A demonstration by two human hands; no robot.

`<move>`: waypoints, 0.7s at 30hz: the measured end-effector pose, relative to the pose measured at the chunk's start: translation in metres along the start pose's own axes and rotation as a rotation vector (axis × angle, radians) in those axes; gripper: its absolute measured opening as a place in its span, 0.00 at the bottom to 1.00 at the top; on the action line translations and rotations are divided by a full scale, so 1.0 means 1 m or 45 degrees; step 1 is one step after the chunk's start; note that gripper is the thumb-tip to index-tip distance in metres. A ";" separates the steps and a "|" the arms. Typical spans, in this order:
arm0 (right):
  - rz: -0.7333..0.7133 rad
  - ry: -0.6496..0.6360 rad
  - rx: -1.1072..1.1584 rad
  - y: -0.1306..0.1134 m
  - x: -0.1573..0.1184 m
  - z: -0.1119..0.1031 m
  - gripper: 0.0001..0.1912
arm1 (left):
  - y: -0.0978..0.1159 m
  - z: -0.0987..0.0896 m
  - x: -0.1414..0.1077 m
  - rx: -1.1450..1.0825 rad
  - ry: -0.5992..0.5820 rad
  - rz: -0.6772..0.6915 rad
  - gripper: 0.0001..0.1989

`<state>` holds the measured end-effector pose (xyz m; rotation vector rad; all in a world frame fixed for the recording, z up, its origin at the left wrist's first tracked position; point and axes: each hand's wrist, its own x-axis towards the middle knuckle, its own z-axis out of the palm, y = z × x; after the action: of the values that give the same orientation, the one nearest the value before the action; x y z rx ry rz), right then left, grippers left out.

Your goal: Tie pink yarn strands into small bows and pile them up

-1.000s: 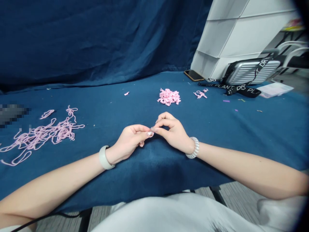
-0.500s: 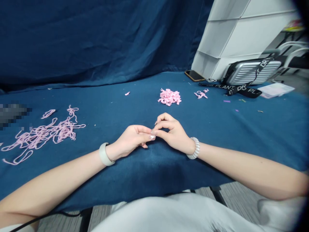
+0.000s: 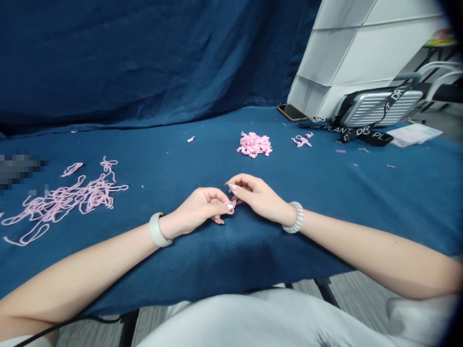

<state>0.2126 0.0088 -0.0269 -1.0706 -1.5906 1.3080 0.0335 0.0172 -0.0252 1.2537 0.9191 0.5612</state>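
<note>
My left hand (image 3: 204,208) pinches a small piece of pink yarn (image 3: 233,206) between thumb and fingers, just above the blue cloth. Most of that piece is covered by the fingertips. Close beside it, my right hand (image 3: 259,197) is closed, thumb and index tip together; whether a strand runs between them is too small to tell. Beyond my hands lies a heap of short pink yarn pieces (image 3: 254,144). A tangle of long, paler pink yarn (image 3: 72,200) spreads over the cloth at the left.
The blue cloth (image 3: 173,164) covers the table. A small pink tangle (image 3: 302,140) lies right of the heap. At the back right are a phone (image 3: 291,113), a silver ribbed case (image 3: 383,108) with a lettered strap, and a flat clear box (image 3: 415,134).
My right hand has rolled over, its thumb and index tip shifting up off the left thumb. The pink yarn piece now shows at my left fingertips.
</note>
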 end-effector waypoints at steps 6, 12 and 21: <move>0.389 -0.260 0.229 -0.008 -0.001 -0.004 0.16 | -0.001 -0.001 -0.002 -0.183 -0.023 0.055 0.10; 0.404 -0.392 0.144 -0.008 -0.004 -0.006 0.17 | -0.001 0.000 -0.003 -0.238 -0.015 0.086 0.11; 0.261 -0.146 0.121 -0.005 -0.003 -0.007 0.14 | -0.001 0.001 -0.003 -0.261 0.065 0.106 0.09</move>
<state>0.2198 0.0076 -0.0208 -1.1404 -1.5148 1.5908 0.0327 0.0137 -0.0252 1.1003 0.8319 0.7375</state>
